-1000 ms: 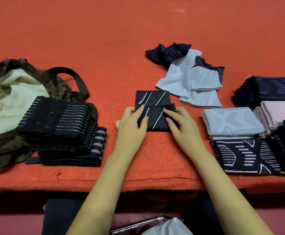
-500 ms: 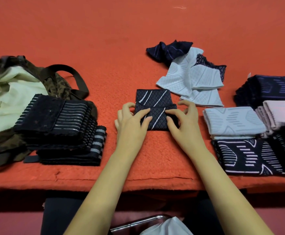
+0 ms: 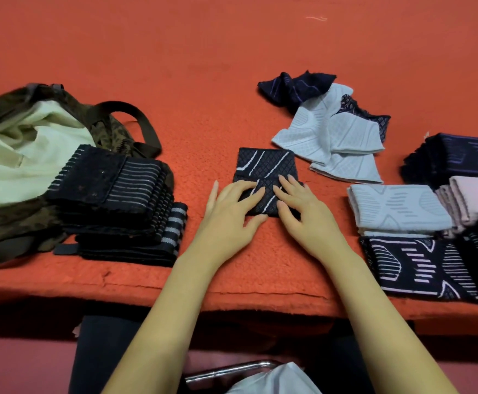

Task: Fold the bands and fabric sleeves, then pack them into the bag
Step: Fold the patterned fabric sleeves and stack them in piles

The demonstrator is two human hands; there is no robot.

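Head view: both hands on the dark sleeve [image 3: 266, 166], mid-frame.
I see the left hand [image 3: 229, 220] and right hand [image 3: 306, 214] with fingers curled over the dark sleeve's near flap and thumbs at its near edge, pinching it against the orange table [image 3: 175, 66]. The bag [image 3: 18, 143] lies open at far left with the stack of folded bands [image 3: 118, 200] resting against it — loose sleeves [image 3: 331, 129] lie behind to the right, folded sleeves [image 3: 397, 209] at right.

Sleeve: dark blue diamond-patterned fabric sleeve [image 3: 266, 166], folded flat, desk [image 3: 175, 66] middle.
Bands: black striped bands [image 3: 135, 183], stacked against bag.
Bag: camouflage cloth bag [image 3: 18, 223], open, left.
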